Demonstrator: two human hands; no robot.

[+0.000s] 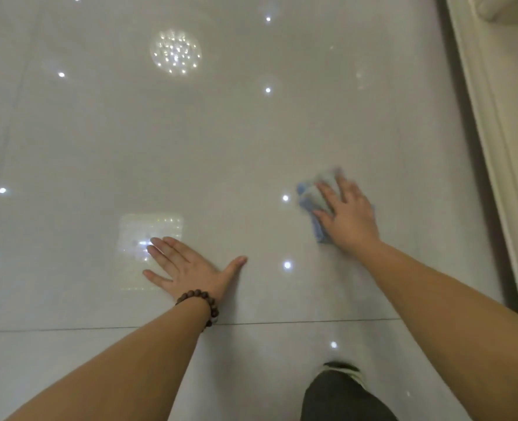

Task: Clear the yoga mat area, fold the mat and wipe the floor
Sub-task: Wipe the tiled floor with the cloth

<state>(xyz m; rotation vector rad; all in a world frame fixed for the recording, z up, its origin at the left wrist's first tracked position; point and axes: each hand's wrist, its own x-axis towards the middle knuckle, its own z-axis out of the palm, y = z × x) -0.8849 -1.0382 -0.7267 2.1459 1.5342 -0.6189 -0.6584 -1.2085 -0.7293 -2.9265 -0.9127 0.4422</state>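
Observation:
A glossy pale tiled floor fills the view and mirrors ceiling lights. My right hand presses flat on a blue and white cloth at the right of the floor; the cloth is blurred and partly hidden under the palm. My left hand rests flat on the tile with fingers spread and nothing in it; a brown bead bracelet circles its wrist. No yoga mat is in view.
A cream-coloured edge of furniture or wall base runs down the right side, with a dark strip beside it. A tile joint crosses the floor near me. My knee in dark trousers shows at the bottom.

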